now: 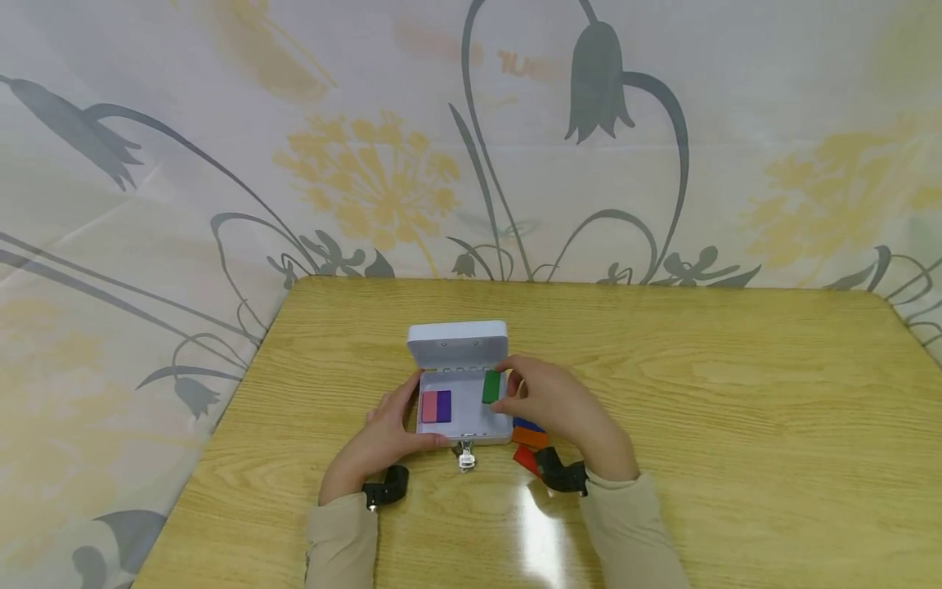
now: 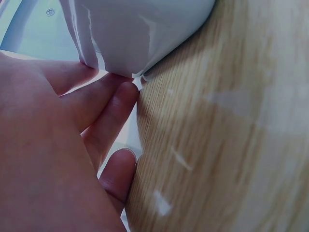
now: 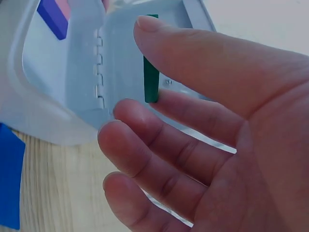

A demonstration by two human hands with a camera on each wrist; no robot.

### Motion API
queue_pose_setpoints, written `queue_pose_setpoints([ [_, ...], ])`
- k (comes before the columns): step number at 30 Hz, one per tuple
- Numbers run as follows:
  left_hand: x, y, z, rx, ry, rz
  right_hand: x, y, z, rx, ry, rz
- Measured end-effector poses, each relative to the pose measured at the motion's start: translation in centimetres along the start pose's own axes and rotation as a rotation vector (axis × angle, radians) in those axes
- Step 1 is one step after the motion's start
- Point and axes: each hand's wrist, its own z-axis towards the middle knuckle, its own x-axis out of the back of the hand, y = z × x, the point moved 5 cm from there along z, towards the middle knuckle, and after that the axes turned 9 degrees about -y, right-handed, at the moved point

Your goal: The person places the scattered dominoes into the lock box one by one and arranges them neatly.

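Observation:
An open white metal box (image 1: 471, 421) with a hinged lid (image 1: 458, 331) stands on the table. My left hand (image 1: 386, 433) grips its left side, thumb along the front edge and a finger reaching to the back corner; in the left wrist view its fingertips (image 2: 128, 89) touch the box wall. Over the right part of the box, my right hand (image 1: 555, 401) pinches a green block (image 1: 491, 387) between thumb and index finger, the other fingers loosely bent. A pink block (image 1: 429, 406) and a purple block (image 1: 444, 406) lie side by side inside, at the left.
Beside the box's right side lie a blue block (image 1: 528, 424), an orange block (image 1: 530, 438) and a red block (image 1: 526, 460), partly under the right hand and wrist. A key with a tag (image 1: 466, 458) hangs at the box's front lock. A patterned cloth (image 1: 515, 164) rises behind the wooden table (image 1: 773, 450).

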Motion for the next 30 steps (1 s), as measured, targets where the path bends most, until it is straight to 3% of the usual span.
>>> queue_pose_setpoints([
  [11,-0.1,0.1,0.0,-0.037,0.014,0.002,-1.5,-2.5,0.4,0.117,-0.031,-0.039],
  [18,-0.5,-0.1,0.0,-0.023,0.010,-0.011,-2.6,-2.3,1.0,0.149,-0.033,-0.074],
  [30,0.1,0.1,0.0,-0.018,0.004,0.016,-3.6,-1.5,2.5,0.157,0.007,-0.095],
])
